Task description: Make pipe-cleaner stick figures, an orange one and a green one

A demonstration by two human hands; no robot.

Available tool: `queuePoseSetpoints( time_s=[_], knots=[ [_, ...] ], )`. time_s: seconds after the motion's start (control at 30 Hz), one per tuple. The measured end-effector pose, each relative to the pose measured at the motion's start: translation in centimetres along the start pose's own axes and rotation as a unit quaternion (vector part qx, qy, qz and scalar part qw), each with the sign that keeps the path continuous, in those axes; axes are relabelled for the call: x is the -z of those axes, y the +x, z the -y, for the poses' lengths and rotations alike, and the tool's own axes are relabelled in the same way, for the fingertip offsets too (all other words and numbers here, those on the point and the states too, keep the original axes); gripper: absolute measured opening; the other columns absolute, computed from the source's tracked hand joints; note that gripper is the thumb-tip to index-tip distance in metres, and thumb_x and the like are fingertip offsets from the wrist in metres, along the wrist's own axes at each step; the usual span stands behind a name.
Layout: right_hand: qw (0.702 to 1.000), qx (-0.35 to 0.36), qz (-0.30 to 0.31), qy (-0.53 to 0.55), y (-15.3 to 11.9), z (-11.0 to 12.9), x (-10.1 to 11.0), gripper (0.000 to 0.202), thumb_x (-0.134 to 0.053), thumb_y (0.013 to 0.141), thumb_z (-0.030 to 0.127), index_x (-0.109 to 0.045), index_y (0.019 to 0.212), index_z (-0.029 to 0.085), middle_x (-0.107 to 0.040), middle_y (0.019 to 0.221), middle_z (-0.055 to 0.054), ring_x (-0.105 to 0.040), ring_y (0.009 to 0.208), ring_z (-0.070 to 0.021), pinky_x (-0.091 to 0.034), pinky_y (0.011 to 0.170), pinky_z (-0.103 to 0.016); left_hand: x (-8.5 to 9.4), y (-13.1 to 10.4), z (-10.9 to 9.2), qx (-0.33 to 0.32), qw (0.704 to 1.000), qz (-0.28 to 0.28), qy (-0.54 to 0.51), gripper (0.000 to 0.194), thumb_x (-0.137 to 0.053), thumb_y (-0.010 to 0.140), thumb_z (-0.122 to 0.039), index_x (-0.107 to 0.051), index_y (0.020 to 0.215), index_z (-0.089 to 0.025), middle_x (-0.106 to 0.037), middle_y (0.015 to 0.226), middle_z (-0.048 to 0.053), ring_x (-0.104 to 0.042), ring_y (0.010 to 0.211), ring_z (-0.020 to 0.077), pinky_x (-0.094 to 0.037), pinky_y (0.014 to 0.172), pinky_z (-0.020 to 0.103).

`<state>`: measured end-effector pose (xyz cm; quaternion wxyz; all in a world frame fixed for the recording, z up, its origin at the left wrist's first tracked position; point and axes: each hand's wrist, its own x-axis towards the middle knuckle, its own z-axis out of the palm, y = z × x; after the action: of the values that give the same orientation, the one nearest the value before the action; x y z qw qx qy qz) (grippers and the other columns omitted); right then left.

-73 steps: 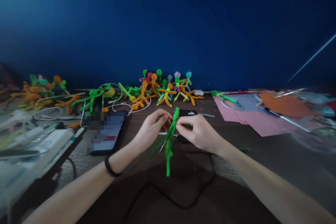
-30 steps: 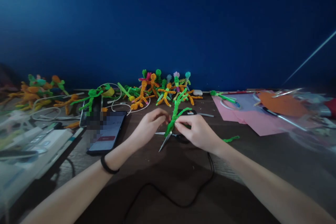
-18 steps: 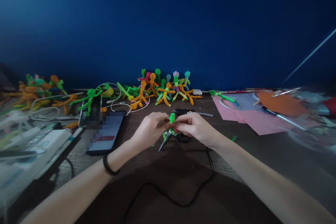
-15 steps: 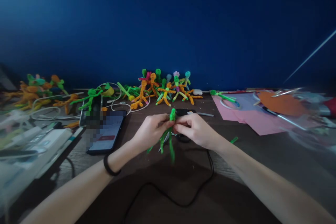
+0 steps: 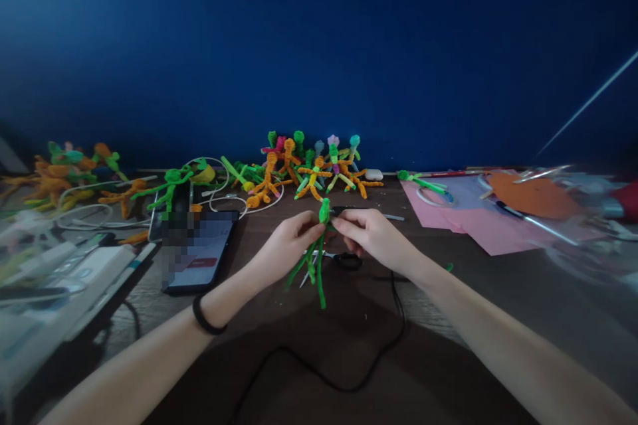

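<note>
A green pipe-cleaner figure (image 5: 324,211) hangs upright between my hands, its rounded head at the top and several loose strands dangling below. My left hand (image 5: 294,239) pinches it just under the head, thumb and fingers closed. From the other side, my right hand (image 5: 371,236) pinches at the same height, seemingly on a green strand; its fingertips partly cover what they grip. Scissors (image 5: 347,261) with dark handles lie on the table right behind and below the figure, blades pointing left.
Pipe-cleaner figures (image 5: 315,176) in several colours stand along the blue wall. A phone (image 5: 202,252) lies left of my hands, near white cables (image 5: 212,192). Pink paper (image 5: 491,229) is at the right. A black cord (image 5: 319,368) curves across the front of the table (image 5: 279,392).
The figure has risen slightly and its strands hang more spread. My right hand has moved up a little and slightly apart from the left, showing more of the scissors.
</note>
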<state>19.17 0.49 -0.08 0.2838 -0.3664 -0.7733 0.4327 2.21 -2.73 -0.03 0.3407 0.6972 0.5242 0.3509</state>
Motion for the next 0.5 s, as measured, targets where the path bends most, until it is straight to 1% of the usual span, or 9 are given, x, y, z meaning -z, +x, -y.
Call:
queuePoseSetpoints(
  time_s=[0.03, 0.1, 0.17, 0.23, 0.37, 0.5],
  knots=[
    [1.000, 0.000, -0.016, 0.020, 0.05, -0.08, -0.09, 0.024, -0.043, 0.081, 0.036, -0.054, 0.073, 0.016, -0.049, 0.055, 0.002, -0.045, 0.047, -0.0087, -0.036, 0.045, -0.021, 0.01, 0.00, -0.04, -0.004, 1.000, 0.003, -0.002, 0.019, -0.043, 0.079, -0.032, -0.049, 0.071, -0.015, -0.048, 0.064, -0.002, -0.044, 0.059, 0.0103, -0.035, 0.055, 0.023],
    [0.998, 0.023, -0.050, 0.039, 0.08, -0.12, -0.36, 0.016, -0.047, 0.079, 0.031, -0.055, 0.082, 0.017, -0.055, 0.067, 0.000, -0.051, 0.057, -0.0104, -0.040, 0.048, -0.021, -0.03, -0.05, -0.05, -0.007, 1.000, 0.009, -0.003, 0.017, -0.043, 0.079, -0.029, -0.050, 0.072, -0.015, -0.050, 0.065, -0.002, -0.046, 0.062, 0.0111, -0.036, 0.057, 0.024],
    [0.995, 0.051, -0.077, 0.029, 0.01, -0.03, -0.63, 0.014, -0.049, 0.078, 0.028, -0.056, 0.085, 0.018, -0.058, 0.075, -0.002, -0.053, 0.065, -0.0116, -0.042, 0.053, -0.021, -0.13, -0.14, 0.00, -0.011, 1.000, 0.011, 0.003, 0.016, -0.043, 0.079, -0.028, -0.050, 0.073, -0.015, -0.050, 0.065, -0.002, -0.047, 0.063, 0.0115, -0.036, 0.058, 0.024],
    [0.993, 0.068, -0.095, 0.011, -0.08, 0.08, -0.81, 0.013, -0.049, 0.077, 0.025, -0.056, 0.084, 0.017, -0.057, 0.074, -0.002, -0.053, 0.065, -0.0114, -0.042, 0.056, -0.022, -0.23, -0.26, 0.03, -0.019, 1.000, 0.008, 0.018, 0.016, -0.044, 0.079, -0.029, -0.051, 0.073, -0.015, -0.049, 0.064, -0.002, -0.047, 0.062, 0.0112, -0.036, 0.057, 0.023],
    [0.991, 0.071, -0.109, -0.016, -0.21, 0.23, -0.94, 0.008, -0.048, 0.075, 0.020, -0.054, 0.079, 0.016, -0.054, 0.067, 0.000, -0.050, 0.059, -0.0100, -0.041, 0.056, -0.022, -0.27, -0.47, -0.12, -0.032, 0.999, 0.004, 0.043, 0.018, -0.046, 0.078, -0.030, -0.055, 0.074, -0.015, -0.052, 0.064, -0.002, -0.047, 0.062, 0.0111, -0.037, 0.056, 0.023],
    [0.990, 0.079, -0.111, -0.038, -0.34, 0.38, -1.02, 0.006, -0.047, 0.074, 0.018, -0.052, 0.075, 0.016, -0.050, 0.063, 0.001, -0.047, 0.058, -0.0095, -0.039, 0.056, -0.021, -0.23, -0.59, -0.27, -0.037, 0.998, -0.044, 0.003, 0.015, -0.046, 0.078, -0.028, -0.054, 0.082, -0.016, -0.056, 0.072, 0.000, -0.052, 0.067, 0.0118, -0.040, 0.060, 0.023]
  ],
)
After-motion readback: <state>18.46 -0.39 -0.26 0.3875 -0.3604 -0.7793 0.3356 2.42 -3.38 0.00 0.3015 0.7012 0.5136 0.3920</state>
